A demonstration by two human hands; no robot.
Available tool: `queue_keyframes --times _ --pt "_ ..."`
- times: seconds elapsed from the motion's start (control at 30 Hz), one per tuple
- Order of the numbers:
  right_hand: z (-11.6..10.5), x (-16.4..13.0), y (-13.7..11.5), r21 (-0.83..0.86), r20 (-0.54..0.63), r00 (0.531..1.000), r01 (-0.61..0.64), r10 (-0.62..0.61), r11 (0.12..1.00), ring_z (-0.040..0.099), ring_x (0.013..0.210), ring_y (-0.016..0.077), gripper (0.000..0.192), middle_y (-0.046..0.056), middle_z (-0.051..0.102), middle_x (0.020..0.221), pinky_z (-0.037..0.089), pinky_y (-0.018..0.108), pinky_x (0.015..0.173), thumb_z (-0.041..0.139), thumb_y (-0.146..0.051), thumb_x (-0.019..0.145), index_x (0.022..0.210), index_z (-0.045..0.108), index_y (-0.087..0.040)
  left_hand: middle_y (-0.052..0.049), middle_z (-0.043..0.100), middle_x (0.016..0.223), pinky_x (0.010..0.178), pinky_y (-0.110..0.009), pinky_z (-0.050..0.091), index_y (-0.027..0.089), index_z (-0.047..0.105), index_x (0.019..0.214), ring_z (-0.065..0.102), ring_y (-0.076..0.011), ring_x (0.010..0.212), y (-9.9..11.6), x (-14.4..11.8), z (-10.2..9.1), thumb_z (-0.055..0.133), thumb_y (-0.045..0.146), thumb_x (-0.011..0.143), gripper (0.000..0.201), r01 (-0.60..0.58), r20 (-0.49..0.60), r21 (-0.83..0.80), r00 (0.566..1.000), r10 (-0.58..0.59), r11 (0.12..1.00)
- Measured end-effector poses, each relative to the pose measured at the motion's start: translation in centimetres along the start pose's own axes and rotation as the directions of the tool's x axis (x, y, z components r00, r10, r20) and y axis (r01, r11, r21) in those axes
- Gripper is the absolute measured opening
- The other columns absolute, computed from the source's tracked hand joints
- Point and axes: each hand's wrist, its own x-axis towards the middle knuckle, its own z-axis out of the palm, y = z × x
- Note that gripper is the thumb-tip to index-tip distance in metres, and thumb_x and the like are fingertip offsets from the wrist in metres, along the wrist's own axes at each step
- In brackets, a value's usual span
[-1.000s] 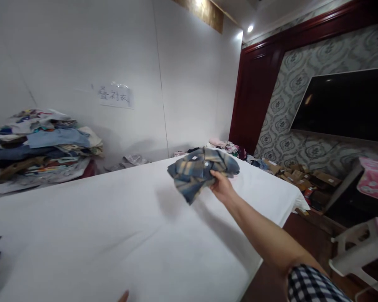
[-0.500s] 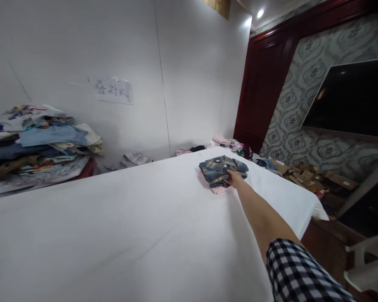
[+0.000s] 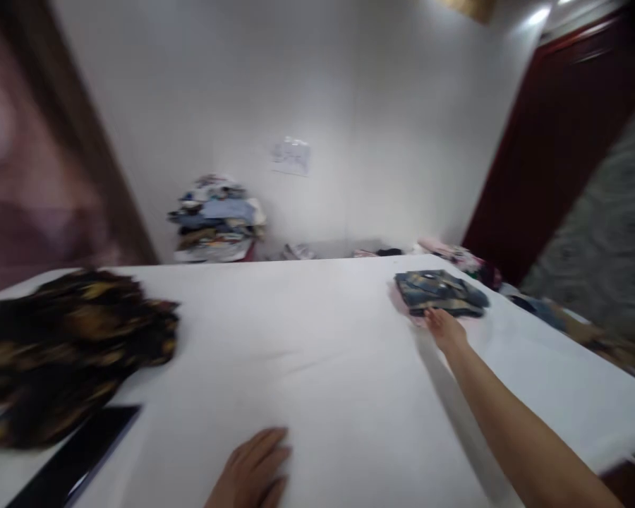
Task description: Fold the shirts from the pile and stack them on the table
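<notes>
A folded blue-grey plaid shirt (image 3: 439, 291) lies on a folded pink garment (image 3: 419, 321) at the far right of the white table. My right hand (image 3: 445, 328) is at the near edge of this stack, fingers loosely stretched out; whether they still touch the cloth is hard to tell. At the bottom centre, my left hand (image 3: 254, 466) hovers over or rests on the white cloth, holding nothing, its fingers extended. To its left lies a crumpled black garment with yellow-brown patterning (image 3: 79, 331), blurred by motion.
A dark flat panel (image 3: 85, 451) lies at the table's lower left, partly beneath the patterned garment. Behind the white-covered table (image 3: 317, 324), a tall clothes pile (image 3: 219, 219) stands against the wall, with more clothes (image 3: 460, 257) at the back right. A paper sign (image 3: 291, 156) hangs above.
The view has swung left, bringing the black patterned garment, dark panel and my left hand into sight. My right hand has drawn back slightly from the plaid shirt, which stays on the stack.
</notes>
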Motion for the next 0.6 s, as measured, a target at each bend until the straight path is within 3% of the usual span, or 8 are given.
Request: queue_keyframes --times 0.1,0.2,0.27,0.37,0.47,0.53,0.6 --pt "1.7 -4.4 2.0 -0.062 0.205 0.970 -0.119 0.129 0.991 0.065 0.062 0.0097 0.019 0.000 0.067 0.073 0.051 0.015 0.050 0.065 -0.008 0.065 0.079 0.061 -0.020 -0.002 0.068 0.115 0.093 -0.036 0.053 0.030 0.066 0.105 0.062 -0.0204 0.108 3.0 1.5 -2.3 0.058 0.019 0.075 0.033 0.137 0.153 -0.026 0.979 -0.131 0.990" --pt "4.2 -9.5 4.8 -0.203 0.421 0.862 -0.213 0.281 0.956 0.065 0.062 0.0118 0.023 0.001 0.069 0.076 0.052 0.018 0.050 0.071 -0.013 0.061 0.083 0.066 -0.020 -0.005 0.065 0.119 0.099 -0.041 0.045 0.025 0.065 0.104 0.057 -0.0220 0.113 4.2 2.0 -2.8 0.062 0.020 0.074 0.030 0.273 0.295 -0.090 0.926 -0.237 0.958" --pt "5.8 -13.5 6.7 -0.320 0.535 0.769 -0.200 0.351 0.926 0.065 0.062 0.0134 0.027 0.003 0.070 0.079 0.052 0.020 0.050 0.076 -0.020 0.060 0.086 0.068 -0.020 -0.004 0.064 0.121 0.101 -0.043 0.042 0.026 0.065 0.105 0.055 -0.0228 0.115 4.3 1.7 -2.6 0.065 0.024 0.074 0.031 0.314 0.332 -0.131 0.908 -0.257 0.940" --pt "7.8 -19.6 9.1 -0.460 0.678 0.614 -0.076 0.405 0.885 0.064 0.063 0.0155 0.032 0.007 0.070 0.081 0.051 0.024 0.051 0.079 -0.032 0.060 0.088 0.070 -0.018 -0.006 0.064 0.121 0.103 -0.038 0.039 0.024 0.067 0.103 0.056 -0.0211 0.115 4.1 1.1 -2.6 0.066 0.028 0.074 0.029 0.372 0.316 -0.240 0.903 -0.290 0.897" --pt "9.2 -24.1 11.3 -0.519 0.778 0.456 0.081 0.432 0.851 0.063 0.063 0.0164 0.033 0.007 0.070 0.079 0.049 0.027 0.054 0.077 -0.041 0.062 0.086 0.071 -0.018 -0.007 0.065 0.121 0.102 -0.030 0.041 0.021 0.068 0.103 0.059 -0.0177 0.112 3.5 0.8 -4.0 0.063 0.029 0.078 0.027 0.448 0.238 -0.344 0.891 -0.385 0.825" --pt "9.7 -26.0 12.7 -0.504 0.820 0.398 0.160 0.412 0.849 0.061 0.060 0.0162 0.033 0.007 0.070 0.075 0.047 0.027 0.052 0.074 -0.044 0.063 0.083 0.071 -0.018 -0.005 0.066 0.119 0.099 -0.029 0.043 0.022 0.068 0.102 0.060 -0.0168 0.110 2.4 0.8 -5.8 0.061 0.029 0.079 0.025 0.500 0.172 -0.349 0.865 -0.470 0.793" --pt "9.9 -26.8 14.3 -0.482 0.844 0.378 0.218 0.382 0.849 0.060 0.057 0.0161 0.034 0.006 0.069 0.072 0.045 0.027 0.050 0.072 -0.047 0.063 0.080 0.071 -0.018 -0.004 0.068 0.115 0.097 -0.030 0.045 0.023 0.068 0.100 0.061 -0.0169 0.108 0.7 0.7 -8.2 0.059 0.029 0.079 0.023 0.562 0.102 -0.309 0.821 -0.561 0.767"
